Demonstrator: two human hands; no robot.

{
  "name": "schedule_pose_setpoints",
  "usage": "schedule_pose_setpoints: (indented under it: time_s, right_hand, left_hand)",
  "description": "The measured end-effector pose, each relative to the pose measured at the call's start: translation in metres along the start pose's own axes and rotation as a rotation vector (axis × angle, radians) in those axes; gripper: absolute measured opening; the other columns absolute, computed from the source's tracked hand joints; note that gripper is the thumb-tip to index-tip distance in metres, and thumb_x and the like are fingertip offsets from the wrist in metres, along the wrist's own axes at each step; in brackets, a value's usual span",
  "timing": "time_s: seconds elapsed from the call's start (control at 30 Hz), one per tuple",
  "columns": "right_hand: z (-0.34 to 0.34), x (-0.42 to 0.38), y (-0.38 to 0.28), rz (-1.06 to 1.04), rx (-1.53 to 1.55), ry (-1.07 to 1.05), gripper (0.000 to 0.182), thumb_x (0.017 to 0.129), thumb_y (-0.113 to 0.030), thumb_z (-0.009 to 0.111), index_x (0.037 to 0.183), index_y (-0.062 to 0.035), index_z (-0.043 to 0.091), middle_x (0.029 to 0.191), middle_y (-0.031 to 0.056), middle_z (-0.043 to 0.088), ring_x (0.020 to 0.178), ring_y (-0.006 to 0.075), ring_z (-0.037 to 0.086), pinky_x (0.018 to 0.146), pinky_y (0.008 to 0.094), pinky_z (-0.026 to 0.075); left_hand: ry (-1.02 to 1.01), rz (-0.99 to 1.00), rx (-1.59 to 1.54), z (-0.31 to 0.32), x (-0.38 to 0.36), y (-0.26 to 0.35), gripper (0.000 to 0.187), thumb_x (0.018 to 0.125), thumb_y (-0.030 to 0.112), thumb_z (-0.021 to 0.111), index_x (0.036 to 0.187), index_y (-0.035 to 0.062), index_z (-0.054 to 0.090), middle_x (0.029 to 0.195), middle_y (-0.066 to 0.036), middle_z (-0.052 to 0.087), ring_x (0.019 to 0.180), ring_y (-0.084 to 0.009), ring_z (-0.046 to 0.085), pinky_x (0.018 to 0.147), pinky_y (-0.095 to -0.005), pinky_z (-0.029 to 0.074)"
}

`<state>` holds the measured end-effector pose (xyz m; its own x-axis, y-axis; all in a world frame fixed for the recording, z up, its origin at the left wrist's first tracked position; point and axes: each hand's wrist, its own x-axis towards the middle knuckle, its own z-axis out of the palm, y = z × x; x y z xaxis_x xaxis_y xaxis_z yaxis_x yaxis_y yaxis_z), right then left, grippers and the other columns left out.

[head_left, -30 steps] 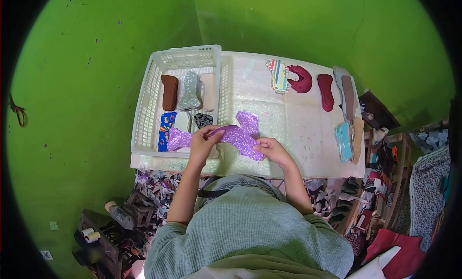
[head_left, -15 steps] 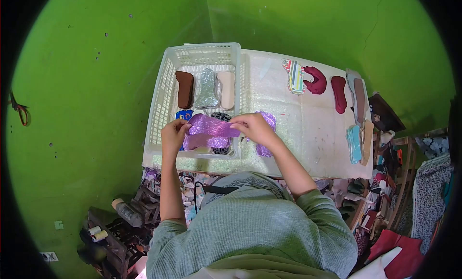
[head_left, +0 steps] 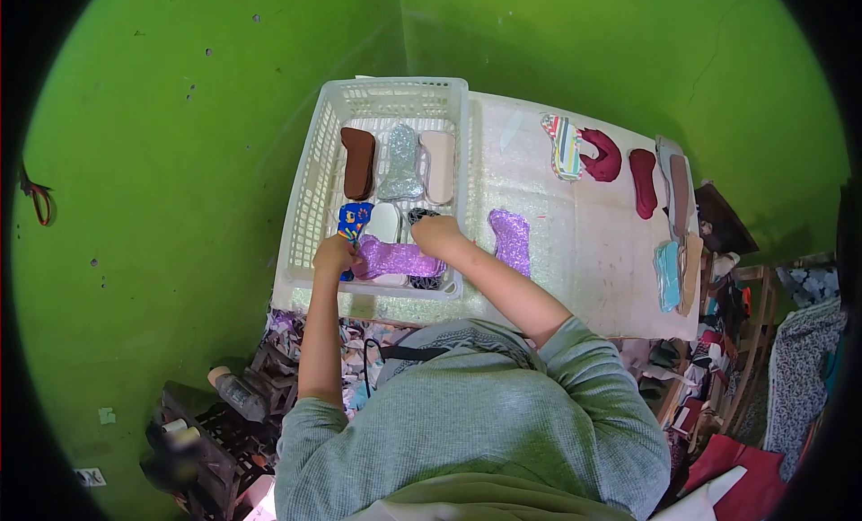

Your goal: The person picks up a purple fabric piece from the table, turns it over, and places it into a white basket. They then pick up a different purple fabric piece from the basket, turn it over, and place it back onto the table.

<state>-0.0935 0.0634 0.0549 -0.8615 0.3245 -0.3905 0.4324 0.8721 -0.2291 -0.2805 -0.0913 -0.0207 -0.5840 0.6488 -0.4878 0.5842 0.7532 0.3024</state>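
A purple glittery cut piece (head_left: 391,259) lies crosswise low in the front of the white plastic basket (head_left: 311,175), over other pieces. My left hand (head_left: 336,254) pinches its left end. At its right end is my right hand (head_left: 438,237), fingers closed on the edge and partly hidden. Below and around it are a blue patterned piece (head_left: 355,217), a white piece (head_left: 385,221) and a black patterned piece (head_left: 422,216), each partly covered. Another purple glittery piece (head_left: 512,240) rests on the table, right of the basket.
Brown (head_left: 357,164), silver glittery (head_left: 400,164) and cream stacks (head_left: 438,168) fill the basket's back row. On the table (head_left: 575,251) are a striped piece (head_left: 565,148), dark red pieces (head_left: 643,181) and turquoise pieces (head_left: 666,276). Scraps lie beneath the table; green walls stand behind.
Both hands have lowered the purple glittery piece onto the pieces in the basket's front. It was held up and stretched between them before. The view has shifted slightly.
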Motion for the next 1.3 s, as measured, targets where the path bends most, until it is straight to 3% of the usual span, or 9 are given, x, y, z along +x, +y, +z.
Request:
schedule_pose_setpoints:
  time_s: [0.3,0.47,0.63,0.8,1.0,1.07,1.1,1.17,1.3]
  right_hand:
    - [0.015,0.011,-0.001,0.033,-0.038,-0.119,0.018,0.071,-0.008,0.061,0.088,-0.0036,0.067,0.094,0.0138,0.064,0.085,0.0289,0.064,0.066,0.0376,0.052]
    - [0.018,0.012,0.0,0.041,-0.036,-0.107,0.021,0.073,-0.005,0.056,0.091,-0.0032,0.066,0.095,0.0143,0.064,0.085,0.0292,0.064,0.067,0.0383,0.052]
    - [0.025,0.014,0.001,0.048,-0.01,-0.108,0.022,0.075,-0.005,0.052,0.092,-0.0026,0.066,0.097,0.0149,0.063,0.087,0.0299,0.063,0.069,0.0386,0.052]
    - [0.029,0.015,0.0,0.077,0.004,-0.11,0.022,0.076,-0.004,0.051,0.092,-0.003,0.066,0.095,0.015,0.064,0.087,0.0307,0.063,0.068,0.0381,0.052]
    - [0.029,0.014,-0.002,0.034,-0.019,-0.06,0.019,0.073,-0.004,0.055,0.089,-0.0032,0.066,0.091,0.0143,0.065,0.086,0.0298,0.064,0.066,0.0392,0.052]
    - [0.031,0.015,-0.001,-0.019,-0.007,0.019,0.018,0.072,-0.005,0.058,0.088,-0.004,0.067,0.091,0.0135,0.065,0.085,0.0295,0.064,0.064,0.04,0.052]
    - [0.027,0.012,-0.001,-0.129,0.022,0.002,0.017,0.071,-0.005,0.058,0.086,-0.004,0.066,0.088,0.014,0.065,0.083,0.0297,0.064,0.064,0.0402,0.052]
    - [0.024,0.01,-0.001,-0.238,0.05,-0.015,0.015,0.071,-0.005,0.057,0.083,-0.0041,0.065,0.086,0.0145,0.065,0.081,0.03,0.064,0.064,0.0403,0.052]
    - [0.036,0.018,0.004,-0.329,0.099,-0.069,0.014,0.073,-0.006,0.054,0.083,-0.0038,0.065,0.085,0.0164,0.064,0.079,0.0308,0.064,0.065,0.0384,0.052]
  left_hand:
    - [-0.044,0.054,0.084,-0.007,-0.008,0.007,0.027,0.058,0.028,0.079,0.08,0.0154,0.07,0.082,-0.008,0.066,0.076,-0.0257,0.064,0.067,-0.0364,0.05]
    - [0.086,0.078,0.099,-0.012,-0.022,0.013,0.024,0.059,0.027,0.078,0.079,0.0152,0.07,0.082,-0.009,0.066,0.077,-0.0258,0.063,0.068,-0.0359,0.05]
    - [-0.002,0.065,0.04,0.0,-0.009,0.0,0.026,0.058,0.028,0.078,0.08,0.0151,0.069,0.083,-0.008,0.066,0.078,-0.0253,0.063,0.068,-0.0355,0.05]
    - [-0.111,-0.03,0.092,0.002,-0.002,0.006,0.028,0.057,0.029,0.079,0.077,0.0145,0.067,0.083,-0.006,0.066,0.078,-0.0251,0.063,0.068,-0.035,0.05]
    - [-0.003,-0.002,0.114,-0.009,-0.019,0.023,0.03,0.055,0.024,0.08,0.076,0.0085,0.064,0.08,-0.011,0.065,0.074,-0.026,0.063,0.065,-0.0358,0.049]
    - [0.172,0.336,-0.101,-0.007,-0.019,0.026,0.029,0.053,0.016,0.079,0.074,0.0053,0.062,0.075,-0.013,0.064,0.07,-0.0274,0.062,0.061,-0.0356,0.048]
    - [0.172,0.337,-0.102,-0.004,-0.016,0.026,0.029,0.053,0.016,0.079,0.074,0.0053,0.062,0.075,-0.013,0.064,0.07,-0.0274,0.062,0.061,-0.0356,0.048]
    - [0.117,0.635,-0.197,0.001,-0.009,0.027,0.025,0.051,0.005,0.075,0.071,0.0043,0.06,0.066,-0.009,0.062,0.06,-0.0198,0.06,0.057,-0.0299,0.047]
    - [-0.013,0.589,-0.114,0.002,-0.008,0.025,0.023,0.051,0.0,0.072,0.07,0.0046,0.059,0.065,-0.007,0.061,0.06,-0.017,0.059,0.056,-0.028,0.046]
